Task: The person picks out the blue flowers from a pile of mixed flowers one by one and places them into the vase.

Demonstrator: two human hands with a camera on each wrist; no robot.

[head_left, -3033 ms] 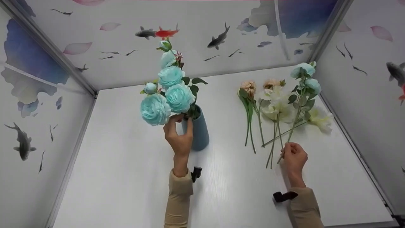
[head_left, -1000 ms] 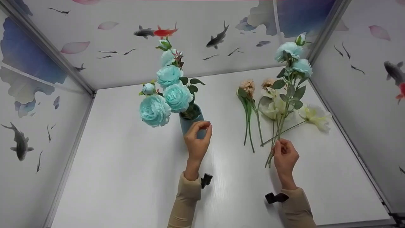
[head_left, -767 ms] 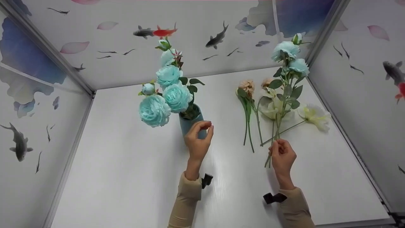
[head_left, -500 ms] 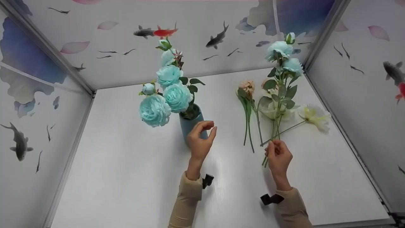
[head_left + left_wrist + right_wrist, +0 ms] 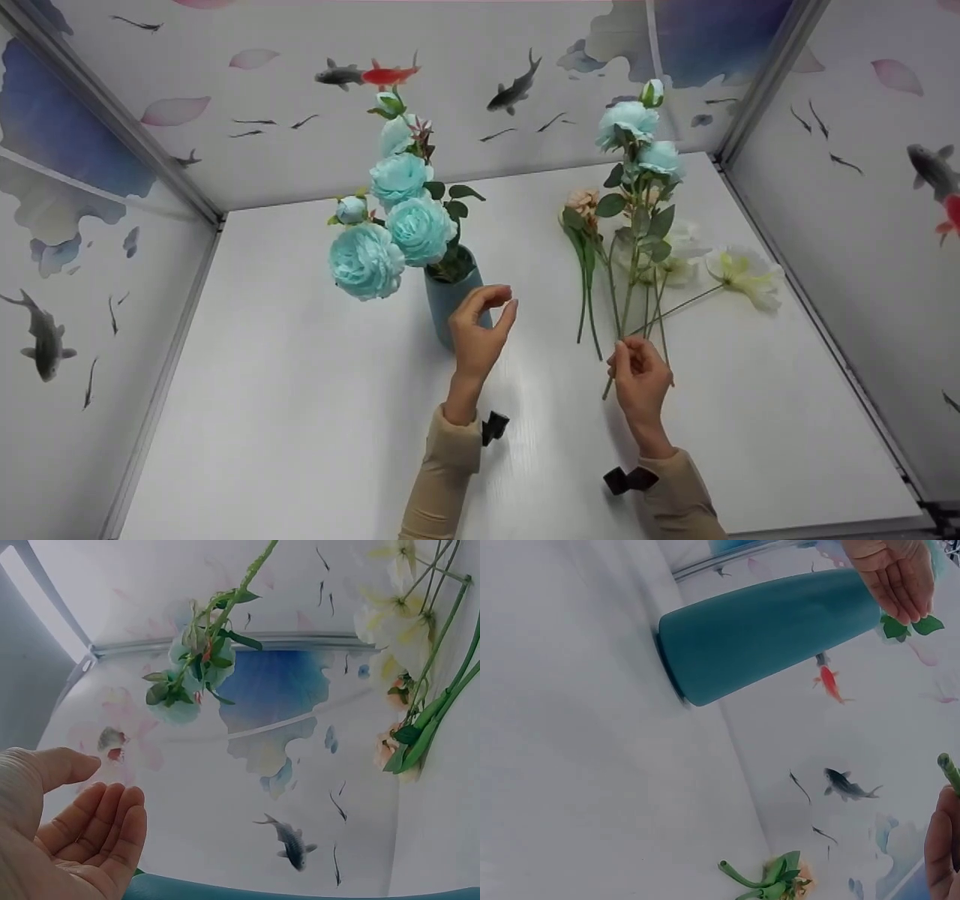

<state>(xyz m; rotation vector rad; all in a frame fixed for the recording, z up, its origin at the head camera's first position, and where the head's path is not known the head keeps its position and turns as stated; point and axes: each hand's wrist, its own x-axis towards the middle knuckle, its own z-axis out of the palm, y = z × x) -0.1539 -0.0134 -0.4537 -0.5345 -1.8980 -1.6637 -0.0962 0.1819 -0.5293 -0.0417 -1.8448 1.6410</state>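
My right hand [image 5: 641, 382] pinches the lower stem of a light-blue artificial flower [image 5: 628, 124] with two blooms, a bud and green leaves. The flower stands tilted over the other stems, blooms uppermost. In the right wrist view, the cut end of its stem [image 5: 946, 763] pokes out past the fingers. A blue vase [image 5: 444, 307] stands upright, with a spray of larger light-blue flowers [image 5: 424, 232] leaning left out of its mouth. My left hand [image 5: 480, 341] is beside the vase's right front, fingers loosely curved and a gap between thumb and fingertips; it holds nothing.
White flowers [image 5: 742, 277] with thin stems lie crossed on the right of the white table [image 5: 300, 420]. Peach flowers [image 5: 583, 202] with green stems lie left of them. Printed walls with fish close in the back and sides.
My right hand has raised the light-blue flower and carried it left, toward the vase. The left hand has left the flowers at the vase mouth and moved right and down, its fingers parting slightly.
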